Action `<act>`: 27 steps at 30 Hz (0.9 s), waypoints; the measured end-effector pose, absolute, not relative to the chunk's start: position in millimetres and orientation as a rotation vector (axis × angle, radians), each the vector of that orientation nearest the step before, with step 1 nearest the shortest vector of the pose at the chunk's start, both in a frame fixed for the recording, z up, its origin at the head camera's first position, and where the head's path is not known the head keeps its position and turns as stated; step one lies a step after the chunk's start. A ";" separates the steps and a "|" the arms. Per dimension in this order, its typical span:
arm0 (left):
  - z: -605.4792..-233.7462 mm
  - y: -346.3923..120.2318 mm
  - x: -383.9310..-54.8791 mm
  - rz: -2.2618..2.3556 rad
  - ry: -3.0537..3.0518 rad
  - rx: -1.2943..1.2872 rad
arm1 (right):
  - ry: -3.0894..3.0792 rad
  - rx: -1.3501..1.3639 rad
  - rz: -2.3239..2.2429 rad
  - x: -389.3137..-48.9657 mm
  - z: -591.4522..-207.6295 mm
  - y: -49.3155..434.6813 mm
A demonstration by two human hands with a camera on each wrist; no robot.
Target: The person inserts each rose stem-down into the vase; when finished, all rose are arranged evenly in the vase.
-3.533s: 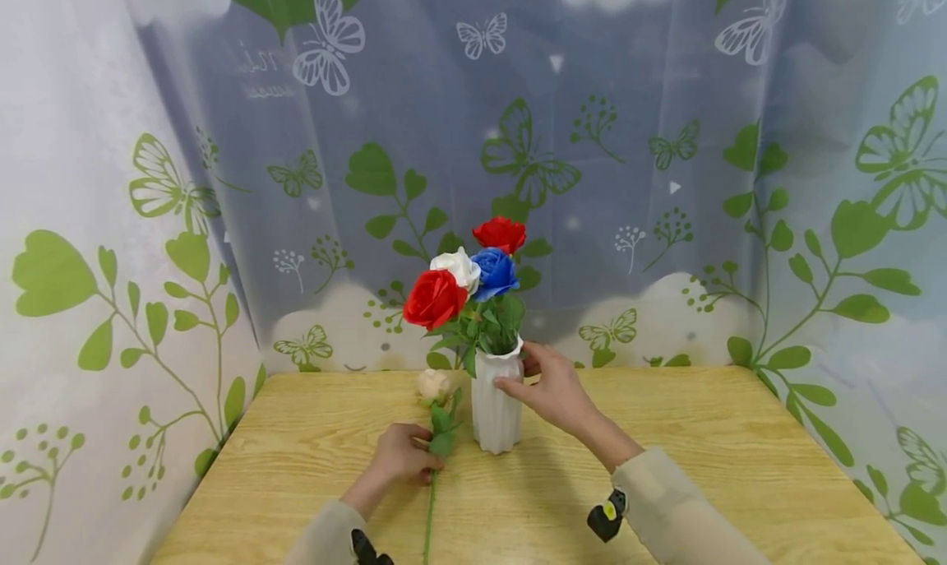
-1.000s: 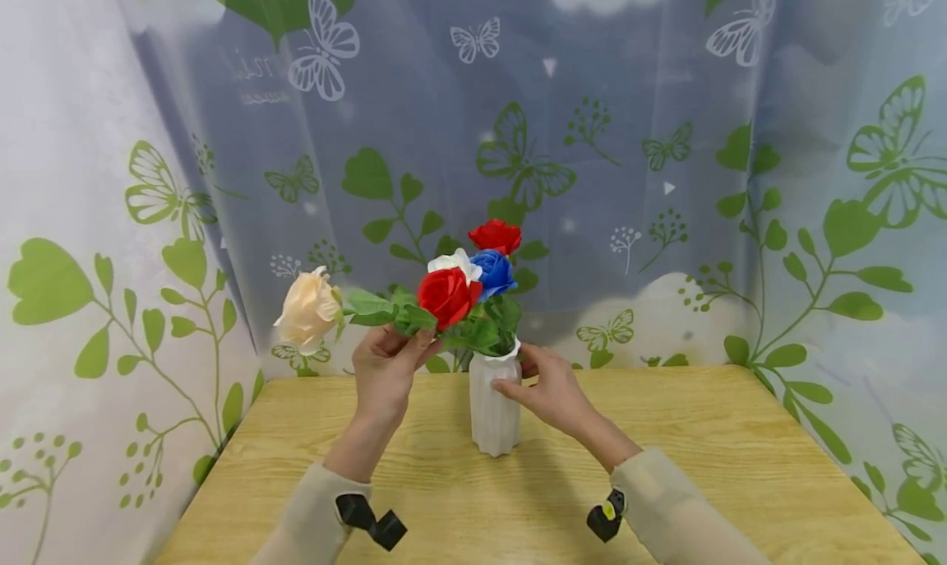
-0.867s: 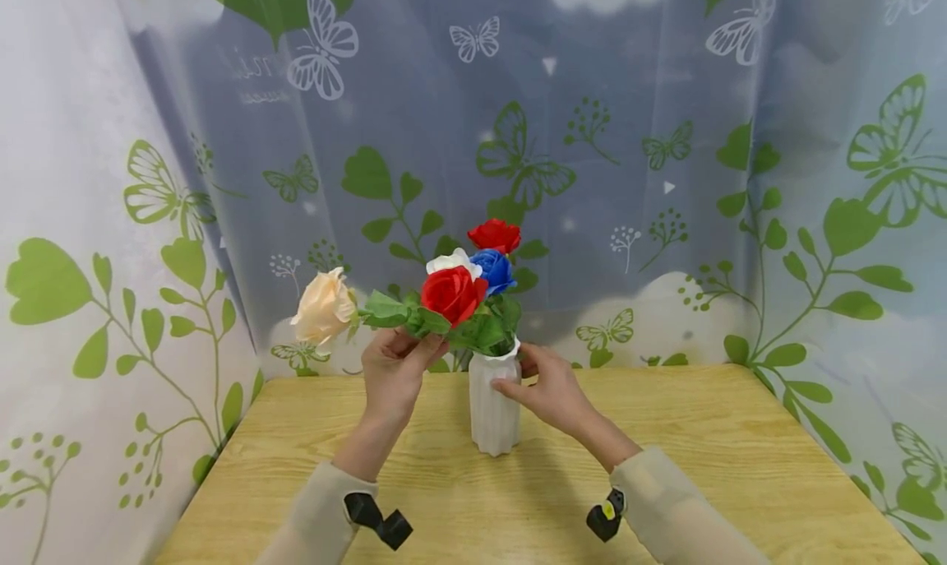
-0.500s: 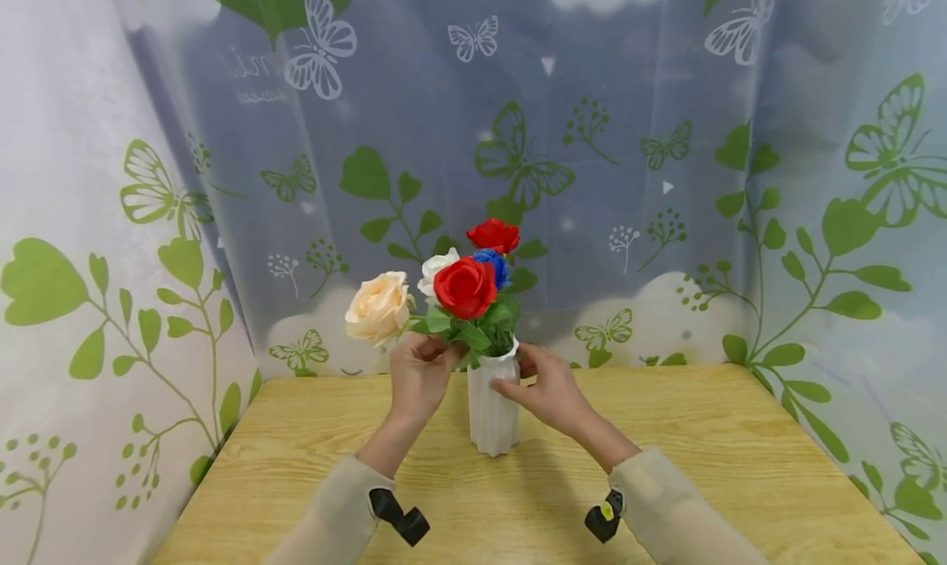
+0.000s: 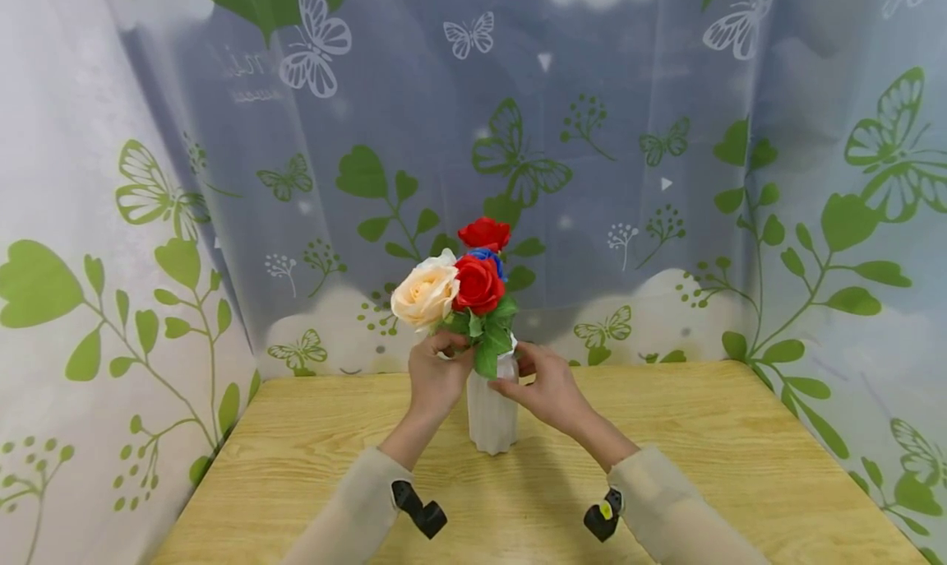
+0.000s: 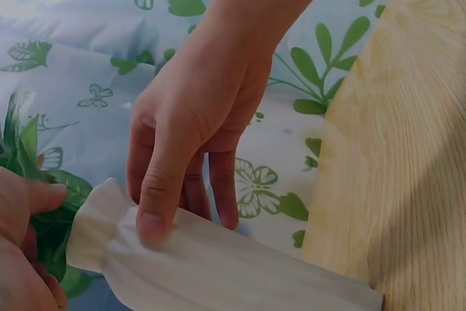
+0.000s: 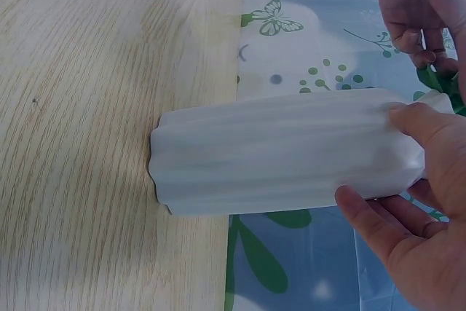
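Observation:
A white fluted vase [image 5: 491, 421] stands upright on the wooden table, and my right hand [image 5: 553, 391] holds it near the top, thumb and fingers on either side. Close to the vase's mouth, my left hand [image 5: 441, 377] pinches the cream rose [image 5: 425, 295] below its bloom; the stem itself is hidden. Two red roses [image 5: 479, 285], a blue rose [image 5: 490, 258] and a white rose [image 5: 446, 257], mostly covered by the cream one, fan out above the vase. Green leaves [image 5: 490, 351] hang over the rim. The right wrist view shows the vase's ribbed side [image 7: 284, 154].
The light wooden table [image 5: 325, 466] ends at a patterned curtain [image 5: 577, 211] behind the vase, with more curtain on both sides. A black wrist camera [image 5: 418, 509] sits on the left sleeve, another [image 5: 602, 516] on the right.
My left hand has lifted the cream rose from the table, tipped it sideways, then brought it right to the vase with its bloom beside the others. My right hand has stayed on the vase.

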State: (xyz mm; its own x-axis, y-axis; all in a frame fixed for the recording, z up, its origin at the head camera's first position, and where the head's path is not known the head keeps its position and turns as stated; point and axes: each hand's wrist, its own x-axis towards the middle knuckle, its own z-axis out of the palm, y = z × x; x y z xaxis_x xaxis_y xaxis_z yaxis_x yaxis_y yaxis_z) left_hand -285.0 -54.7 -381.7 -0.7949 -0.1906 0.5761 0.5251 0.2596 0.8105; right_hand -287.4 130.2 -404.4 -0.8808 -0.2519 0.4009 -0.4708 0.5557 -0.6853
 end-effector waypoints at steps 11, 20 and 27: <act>-385.7 -50.7 -287.1 -1.614 -2.057 -0.317 | -2.524 0.609 1.211 -287.1 -404.3 128.0; -383.8 -62.3 -284.0 -1.548 -2.128 -0.386 | -2.530 0.605 1.244 -287.6 -404.0 129.9; -383.7 -71.9 -284.6 -1.567 -2.017 -0.446 | -2.540 0.593 1.251 -287.7 -404.6 128.9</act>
